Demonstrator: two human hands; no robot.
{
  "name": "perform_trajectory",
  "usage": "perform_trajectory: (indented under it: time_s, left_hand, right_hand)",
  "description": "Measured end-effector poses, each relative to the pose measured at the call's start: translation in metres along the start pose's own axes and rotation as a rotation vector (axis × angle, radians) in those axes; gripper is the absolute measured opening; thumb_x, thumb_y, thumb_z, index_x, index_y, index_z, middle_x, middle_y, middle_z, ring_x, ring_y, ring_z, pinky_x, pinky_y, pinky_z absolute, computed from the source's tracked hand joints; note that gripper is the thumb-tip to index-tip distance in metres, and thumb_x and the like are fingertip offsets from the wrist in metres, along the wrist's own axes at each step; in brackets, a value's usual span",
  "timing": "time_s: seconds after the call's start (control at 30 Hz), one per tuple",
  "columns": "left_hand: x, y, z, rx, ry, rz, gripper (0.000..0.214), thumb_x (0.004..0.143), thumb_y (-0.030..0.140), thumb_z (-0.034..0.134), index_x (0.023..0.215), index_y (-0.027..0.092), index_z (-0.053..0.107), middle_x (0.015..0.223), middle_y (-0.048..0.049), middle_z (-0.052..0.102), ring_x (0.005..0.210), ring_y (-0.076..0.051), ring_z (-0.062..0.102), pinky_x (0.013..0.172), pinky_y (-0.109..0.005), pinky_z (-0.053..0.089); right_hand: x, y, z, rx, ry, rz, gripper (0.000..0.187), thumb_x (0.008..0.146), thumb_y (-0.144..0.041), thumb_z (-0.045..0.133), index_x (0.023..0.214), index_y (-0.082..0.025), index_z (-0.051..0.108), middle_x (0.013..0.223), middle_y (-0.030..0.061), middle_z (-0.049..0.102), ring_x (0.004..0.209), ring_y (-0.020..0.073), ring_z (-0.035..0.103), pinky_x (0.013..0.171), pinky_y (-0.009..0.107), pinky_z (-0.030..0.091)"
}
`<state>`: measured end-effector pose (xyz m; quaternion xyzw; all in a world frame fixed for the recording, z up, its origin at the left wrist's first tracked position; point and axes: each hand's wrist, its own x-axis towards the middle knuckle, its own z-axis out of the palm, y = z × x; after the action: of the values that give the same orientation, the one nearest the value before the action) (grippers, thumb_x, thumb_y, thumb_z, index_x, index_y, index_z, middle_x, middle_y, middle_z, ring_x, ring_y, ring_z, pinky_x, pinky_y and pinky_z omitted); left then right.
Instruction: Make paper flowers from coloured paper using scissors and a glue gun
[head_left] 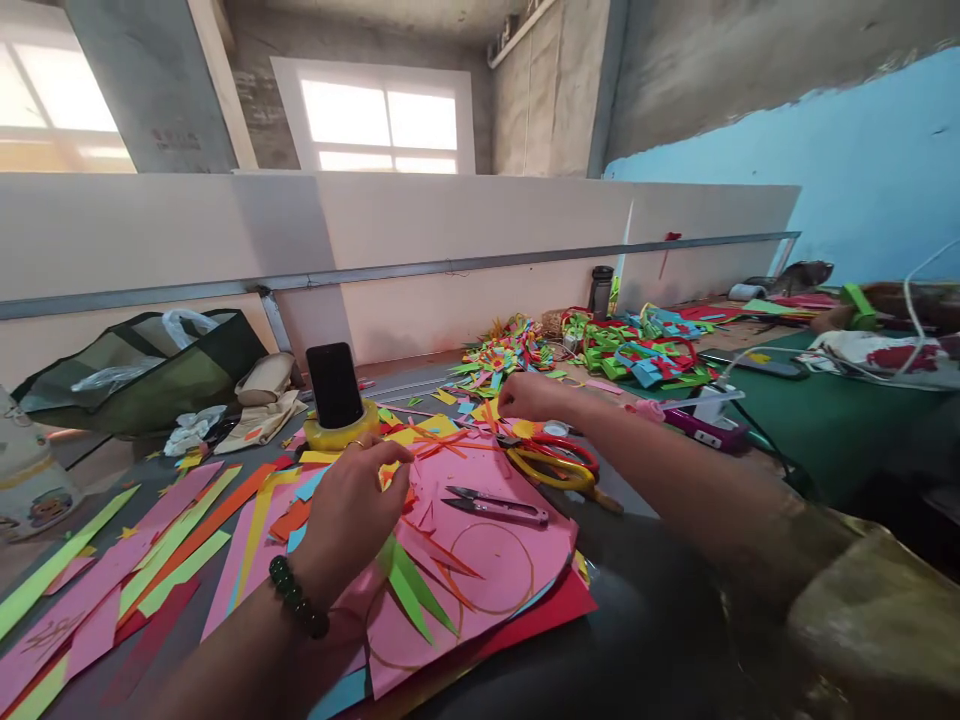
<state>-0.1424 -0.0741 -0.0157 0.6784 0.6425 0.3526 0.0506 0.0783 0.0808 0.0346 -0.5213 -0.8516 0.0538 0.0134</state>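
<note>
My left hand [356, 508], with a ring and a dark green bead bracelet [296, 597], hovers over the left side of a pink paper sheet [491, 550]. Its thumb and index finger are curved and a little apart, with nothing visible between them. My right hand [531, 396] is closed, fingertips down, at the sheet's far edge beside thin orange paper strips [442, 440]. Whatever it pinches is hidden. Small thread snips [499, 505] lie on the pink sheet, near pointed green paper pieces [412, 588]. Yellow-and-red-handled scissors [551, 468] rest just below my right wrist.
A phone [334, 385] stands in a yellow tape roll [337, 432]. Coloured strips [176, 530] cover the left side. Heaps of small folded paper [514, 350] lie at the back, near a dark bottle [601, 292]. A purple power strip [701, 428] sits right; a green bag [150, 370] stands left.
</note>
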Motion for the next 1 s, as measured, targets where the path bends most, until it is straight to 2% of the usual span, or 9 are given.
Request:
perform_trajectory:
  time_s: [0.13, 0.37, 0.47, 0.63, 0.77, 1.0]
  left_hand:
    - [0.001, 0.0, -0.003, -0.004, 0.104, 0.064, 0.022, 0.082, 0.023, 0.048, 0.091, 0.022, 0.068, 0.091, -0.0022, 0.058, 0.06, -0.013, 0.05, 0.063, -0.029, 0.038]
    - [0.003, -0.003, 0.001, -0.006, 0.071, 0.099, 0.021, 0.083, 0.019, 0.048, 0.091, 0.019, 0.068, 0.09, -0.0038, 0.064, 0.072, -0.016, 0.056, 0.067, -0.028, 0.04]
    - [0.003, -0.003, 0.0, -0.004, 0.058, 0.097, 0.021, 0.083, 0.02, 0.049, 0.09, 0.02, 0.068, 0.088, -0.0035, 0.066, 0.073, -0.017, 0.057, 0.067, -0.029, 0.04]
    - [0.003, -0.002, 0.0, -0.01, 0.054, 0.077, 0.022, 0.082, 0.021, 0.049, 0.092, 0.02, 0.068, 0.088, -0.0029, 0.067, 0.07, -0.017, 0.059, 0.066, -0.028, 0.04]
    - [0.003, -0.001, 0.0, -0.01, 0.045, 0.068, 0.023, 0.082, 0.02, 0.048, 0.092, 0.021, 0.069, 0.086, -0.0026, 0.067, 0.067, -0.016, 0.057, 0.065, -0.029, 0.039]
    - [0.002, 0.0, 0.0, -0.028, 0.025, 0.049, 0.022, 0.082, 0.02, 0.048, 0.09, 0.021, 0.069, 0.088, -0.0027, 0.069, 0.068, -0.017, 0.059, 0.065, -0.029, 0.04]
  right_hand:
    - [0.035, -0.012, 0.021, -0.109, -0.102, -0.025, 0.027, 0.09, -0.034, 0.056, 0.11, -0.015, 0.06, 0.112, 0.0058, 0.061, 0.093, 0.0201, 0.061, 0.078, 0.037, 0.053]
    - [0.059, -0.027, 0.041, -0.284, -0.034, -0.023, 0.033, 0.09, -0.032, 0.057, 0.119, -0.015, 0.055, 0.12, 0.0095, 0.057, 0.102, 0.0219, 0.058, 0.086, 0.043, 0.05]
    - [0.064, -0.022, 0.039, -0.304, -0.004, -0.005, 0.032, 0.091, -0.032, 0.057, 0.118, -0.015, 0.056, 0.118, 0.0092, 0.057, 0.101, 0.0215, 0.059, 0.085, 0.042, 0.051]
    - [0.07, -0.004, 0.021, -0.306, 0.063, 0.066, 0.031, 0.091, -0.033, 0.055, 0.117, -0.016, 0.056, 0.119, 0.0087, 0.057, 0.101, 0.0211, 0.058, 0.085, 0.041, 0.051]
    - [0.078, 0.006, 0.011, -0.284, 0.058, 0.126, 0.032, 0.091, -0.033, 0.056, 0.118, -0.015, 0.056, 0.117, 0.0091, 0.058, 0.099, 0.0208, 0.059, 0.083, 0.041, 0.051]
    - [0.092, -0.002, 0.027, -0.186, 0.052, 0.192, 0.032, 0.091, -0.033, 0.056, 0.118, -0.016, 0.056, 0.118, 0.009, 0.057, 0.1, 0.021, 0.059, 0.084, 0.042, 0.051]
